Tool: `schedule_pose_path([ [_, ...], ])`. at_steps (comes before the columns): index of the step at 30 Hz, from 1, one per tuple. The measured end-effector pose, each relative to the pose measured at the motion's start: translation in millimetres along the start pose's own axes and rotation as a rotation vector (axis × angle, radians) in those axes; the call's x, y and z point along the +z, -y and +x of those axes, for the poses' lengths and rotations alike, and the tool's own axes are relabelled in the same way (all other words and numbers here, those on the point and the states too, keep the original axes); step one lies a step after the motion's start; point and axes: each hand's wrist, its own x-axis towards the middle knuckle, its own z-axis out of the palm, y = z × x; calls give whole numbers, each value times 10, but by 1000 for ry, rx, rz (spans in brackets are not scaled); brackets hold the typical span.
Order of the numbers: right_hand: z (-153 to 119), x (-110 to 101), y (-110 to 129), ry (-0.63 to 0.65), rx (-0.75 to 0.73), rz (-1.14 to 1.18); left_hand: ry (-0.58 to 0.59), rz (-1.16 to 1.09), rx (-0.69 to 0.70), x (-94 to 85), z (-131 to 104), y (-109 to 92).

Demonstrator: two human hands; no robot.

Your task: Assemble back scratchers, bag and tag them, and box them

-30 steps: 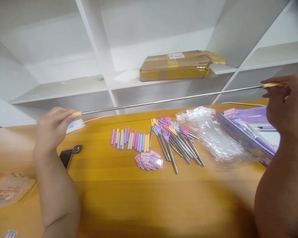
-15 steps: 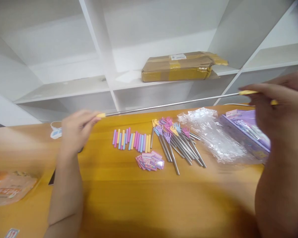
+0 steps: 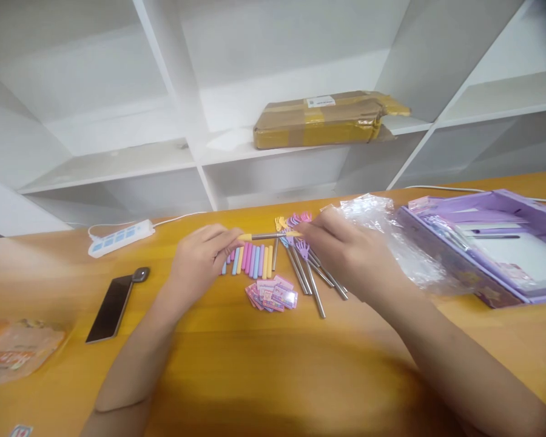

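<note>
Both hands hold a telescopic back scratcher level above the table, its metal rod mostly collapsed. My left hand is closed on its yellow handle end. The fingers of my right hand pinch the yellow end opposite, hiding most of it. Beneath and behind the hands lie several back scratchers with hand-shaped heads and metal rods, partly covered by my right hand. Pastel handle tubes stand in a row on the table just right of my left hand. Nearer to me is a small pile of printed cards.
Right of the hands lie clear plastic bags and a purple open box. On the left are a power strip, a phone and an orange-printed bag. A taped carton sits on the white shelf behind.
The back scratcher was stretched out long between widely spread hands. Its rod is now pushed in short, and both hands have come together over the middle of the table.
</note>
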Motion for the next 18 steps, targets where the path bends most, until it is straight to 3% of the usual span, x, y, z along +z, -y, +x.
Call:
schedule_pose_path([
  [6,42,-5,-55,-47,-89,-19,138,-62,-80,-97,21,-2],
  [18,82,-5,-31,-64,-141,2,149,48,17,-140,19,55],
])
